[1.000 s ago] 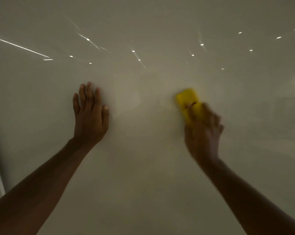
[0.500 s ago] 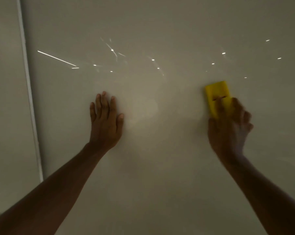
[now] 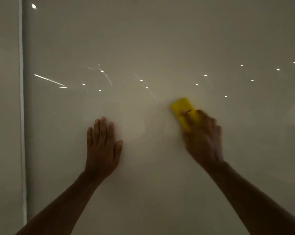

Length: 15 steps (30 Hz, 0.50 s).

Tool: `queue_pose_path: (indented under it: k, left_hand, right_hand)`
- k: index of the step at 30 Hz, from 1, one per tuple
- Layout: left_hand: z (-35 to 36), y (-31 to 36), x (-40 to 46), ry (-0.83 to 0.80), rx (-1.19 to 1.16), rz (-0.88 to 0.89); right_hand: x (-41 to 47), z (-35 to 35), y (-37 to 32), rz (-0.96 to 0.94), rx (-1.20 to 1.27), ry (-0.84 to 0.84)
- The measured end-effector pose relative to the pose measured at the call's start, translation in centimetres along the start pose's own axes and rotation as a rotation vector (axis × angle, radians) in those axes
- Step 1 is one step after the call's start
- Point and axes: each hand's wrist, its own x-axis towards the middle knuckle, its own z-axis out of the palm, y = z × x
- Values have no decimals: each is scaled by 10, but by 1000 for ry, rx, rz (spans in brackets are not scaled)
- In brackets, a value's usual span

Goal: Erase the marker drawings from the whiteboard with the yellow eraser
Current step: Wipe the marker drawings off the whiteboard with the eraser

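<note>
The yellow eraser (image 3: 183,110) is gripped at its lower end by the right hand (image 3: 203,141), which is blurred; the free end is tilted up and to the left of the grip, pressed against the whiteboard (image 3: 160,39). Well left of the grip, the left hand (image 3: 101,146) is laid flat on the board, fingers (image 3: 102,131) together. Light reflections (image 3: 49,80) are scattered above the grip, and a pale frame strip (image 3: 21,99) is seen far left.

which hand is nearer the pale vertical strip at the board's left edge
Left. The left hand lies flat on the whiteboard, right of the pale vertical strip; the right hand with the yellow eraser is farther right.
</note>
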Motion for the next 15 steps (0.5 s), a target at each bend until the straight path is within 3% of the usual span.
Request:
queue_pose_path:
  k: [3, 6, 9, 13, 15]
  left_hand:
    - [1, 0, -1, 10, -13, 1]
    - [2, 0, -2, 19, -10, 2]
    - [2, 0, 0, 35, -20, 7]
    - [6, -4, 0, 59, -24, 13]
    - [9, -5, -2, 71, -25, 16]
  right_hand:
    - [16, -15, 38, 459, 5, 181]
    - [20, -11, 35, 577, 3, 223]
    - [12, 5, -11, 237, -9, 223]
    - [-2, 21, -64, -489, -46, -23]
    - [24, 22, -67, -659, -69, -87]
